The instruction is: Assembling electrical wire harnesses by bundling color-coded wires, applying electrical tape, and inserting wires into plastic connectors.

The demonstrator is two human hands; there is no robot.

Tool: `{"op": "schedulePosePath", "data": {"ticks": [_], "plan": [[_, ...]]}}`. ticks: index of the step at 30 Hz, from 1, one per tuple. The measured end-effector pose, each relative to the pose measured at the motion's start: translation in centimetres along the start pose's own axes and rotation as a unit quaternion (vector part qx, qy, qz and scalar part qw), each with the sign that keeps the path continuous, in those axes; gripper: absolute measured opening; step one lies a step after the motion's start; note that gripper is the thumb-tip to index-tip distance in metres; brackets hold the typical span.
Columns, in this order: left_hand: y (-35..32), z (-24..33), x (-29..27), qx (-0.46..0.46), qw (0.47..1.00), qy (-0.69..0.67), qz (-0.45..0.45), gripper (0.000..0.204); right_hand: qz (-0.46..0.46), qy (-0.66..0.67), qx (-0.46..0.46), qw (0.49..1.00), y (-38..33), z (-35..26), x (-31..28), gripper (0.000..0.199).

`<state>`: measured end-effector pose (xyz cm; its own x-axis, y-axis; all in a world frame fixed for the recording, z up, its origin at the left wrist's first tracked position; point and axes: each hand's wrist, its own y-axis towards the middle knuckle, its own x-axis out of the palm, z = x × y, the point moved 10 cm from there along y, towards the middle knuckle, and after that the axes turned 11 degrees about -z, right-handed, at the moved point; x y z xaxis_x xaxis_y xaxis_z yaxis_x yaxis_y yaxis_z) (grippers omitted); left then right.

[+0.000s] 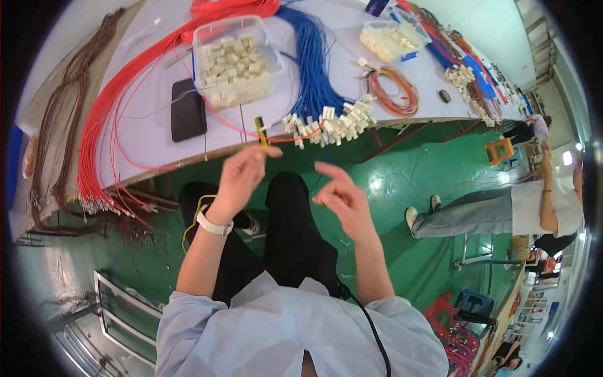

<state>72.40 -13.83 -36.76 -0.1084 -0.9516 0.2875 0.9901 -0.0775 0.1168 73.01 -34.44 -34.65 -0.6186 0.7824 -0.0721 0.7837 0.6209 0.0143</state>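
Observation:
My left hand [242, 176], with a white band at the wrist, is raised just off the table's front edge. Its fingers are closed on a slim yellow-and-black hand tool [262, 132] that points up. A red wire [287, 140] passes by its fingertips toward white connectors [336, 125] on the ends of a blue wire bundle [308, 60]. To the right, my right hand [344, 202] hovers in front of the table, index finger stretched out and thumb apart. Nothing shows in it.
A clear bin [239, 94] of white connectors stands beside a black phone [188, 112]. Red wires [125, 81] hang over the left edge. Farther right are a second bin [384, 47] and a coil of coloured wires [399, 93]. Another person [496, 207] stands at the right.

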Motion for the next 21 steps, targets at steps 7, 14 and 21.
{"op": "schedulePosePath", "data": {"ticks": [7, 14, 21], "plan": [[-8.1, -4.0, -2.2, -0.1, 0.961, 0.241, 0.09, 0.017, -0.12, 0.334, -0.078, 0.931, 8.4, -0.8, 5.5, 0.016], [-12.7, -2.4, 1.0, -0.141, 0.982, 0.064, 0.108, 0.034, -0.128, 0.205, -0.131, 0.962, 5.7, 0.1, 9.4, 0.01], [-7.1, -2.9, 1.7, 0.015, 0.933, -0.343, 0.104, 0.042, -0.152, 0.285, -0.026, 0.946, 1.9, 3.8, 9.1, 0.016]]}}
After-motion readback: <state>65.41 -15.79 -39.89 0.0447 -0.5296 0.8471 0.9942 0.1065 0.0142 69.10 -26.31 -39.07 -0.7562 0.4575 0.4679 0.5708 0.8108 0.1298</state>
